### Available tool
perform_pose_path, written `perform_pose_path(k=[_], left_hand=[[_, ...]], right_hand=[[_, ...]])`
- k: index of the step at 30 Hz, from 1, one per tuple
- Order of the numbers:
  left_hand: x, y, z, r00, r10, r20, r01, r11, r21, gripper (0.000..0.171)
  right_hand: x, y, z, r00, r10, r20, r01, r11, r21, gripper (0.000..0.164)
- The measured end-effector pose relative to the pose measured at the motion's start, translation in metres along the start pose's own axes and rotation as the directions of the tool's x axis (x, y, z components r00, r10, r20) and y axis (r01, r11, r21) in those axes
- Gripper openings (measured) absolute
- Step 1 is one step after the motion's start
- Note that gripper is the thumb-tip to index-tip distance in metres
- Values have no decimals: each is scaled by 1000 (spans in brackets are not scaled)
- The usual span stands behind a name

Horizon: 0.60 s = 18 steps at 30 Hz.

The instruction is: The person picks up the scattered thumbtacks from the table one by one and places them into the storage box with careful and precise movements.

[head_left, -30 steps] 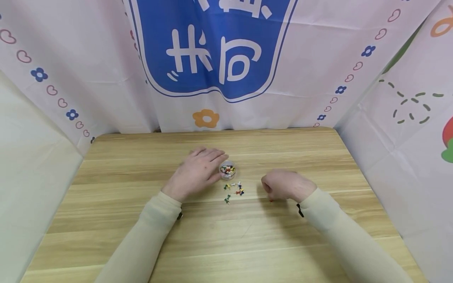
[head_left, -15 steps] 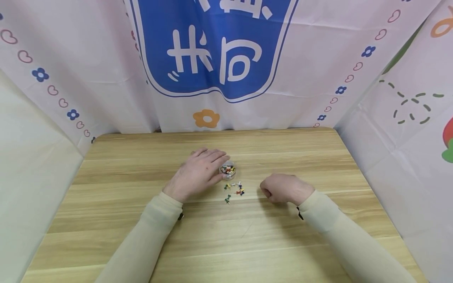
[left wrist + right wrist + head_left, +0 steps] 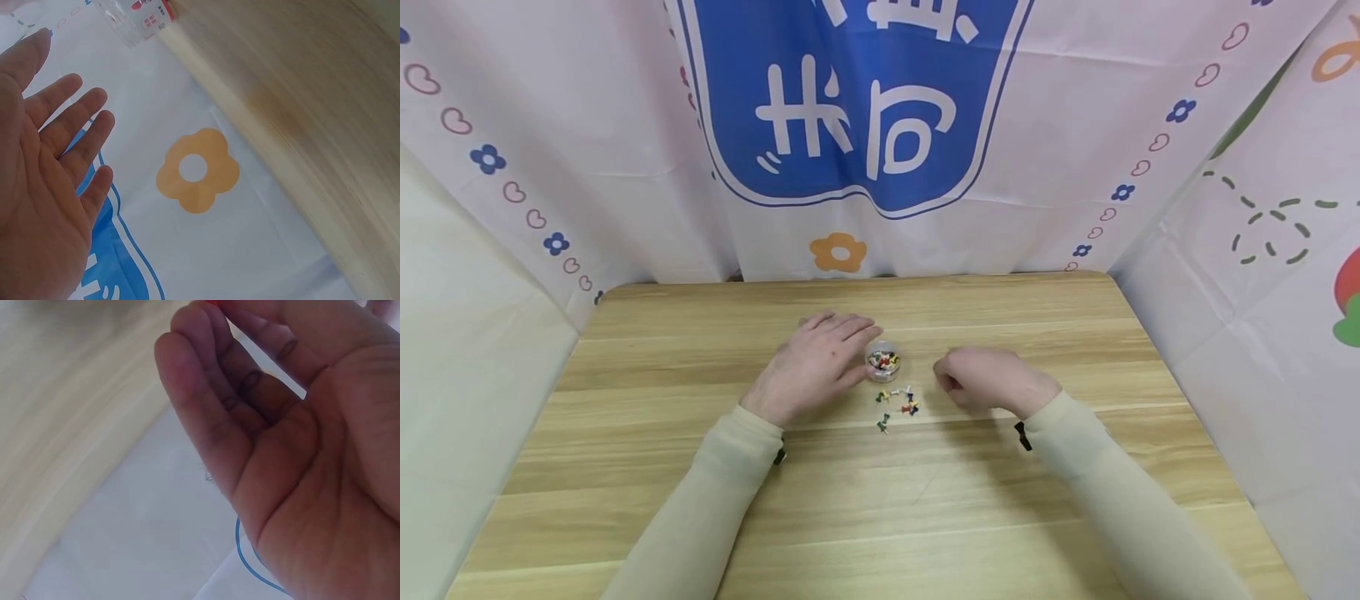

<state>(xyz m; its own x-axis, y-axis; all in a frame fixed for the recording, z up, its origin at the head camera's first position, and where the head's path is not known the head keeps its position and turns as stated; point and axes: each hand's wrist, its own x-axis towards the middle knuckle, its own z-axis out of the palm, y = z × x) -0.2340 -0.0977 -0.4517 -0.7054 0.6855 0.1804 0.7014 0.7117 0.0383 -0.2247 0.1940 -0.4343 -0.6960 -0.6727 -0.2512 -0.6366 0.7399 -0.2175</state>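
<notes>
In the head view a small round clear container [image 3: 882, 374] holds several push pins of mixed colours. My left hand [image 3: 816, 362] is beside it on the left, fingers extended and thumb tip right at its wall. The left wrist view shows that open palm [image 3: 44, 187] and the container's clear side [image 3: 128, 25] with a red-and-white label. To the container's right, my right hand [image 3: 996, 379] has its fingers bent in. A red push pin [image 3: 213, 302] shows between its thumb and fingertips at the top edge of the right wrist view, mostly hidden.
Several loose push pins lie on the wooden table [image 3: 880, 517] just in front of the container, among them a green one [image 3: 882, 425] nearest the person and a red one [image 3: 906, 409]. A printed curtain [image 3: 1022, 225] hangs behind the table's far edge.
My right hand has lifted the red push pin from the table and moved left and away from the body, closer to the container. The left hand has barely shifted.
</notes>
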Motion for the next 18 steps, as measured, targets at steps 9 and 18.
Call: perform_pose_path(k=[9,18], left_hand=[[-1,-4,-1,1000,-13,-5,13,1000,-4,65],[-3,-8,0,1000,-14,-5,14,1000,-1,65]], right_hand=[[18,-4,-10,993,-41,-111,40,999,-8,23],[37,-11,-8,960,-58,-273,43,997,-60,11]])
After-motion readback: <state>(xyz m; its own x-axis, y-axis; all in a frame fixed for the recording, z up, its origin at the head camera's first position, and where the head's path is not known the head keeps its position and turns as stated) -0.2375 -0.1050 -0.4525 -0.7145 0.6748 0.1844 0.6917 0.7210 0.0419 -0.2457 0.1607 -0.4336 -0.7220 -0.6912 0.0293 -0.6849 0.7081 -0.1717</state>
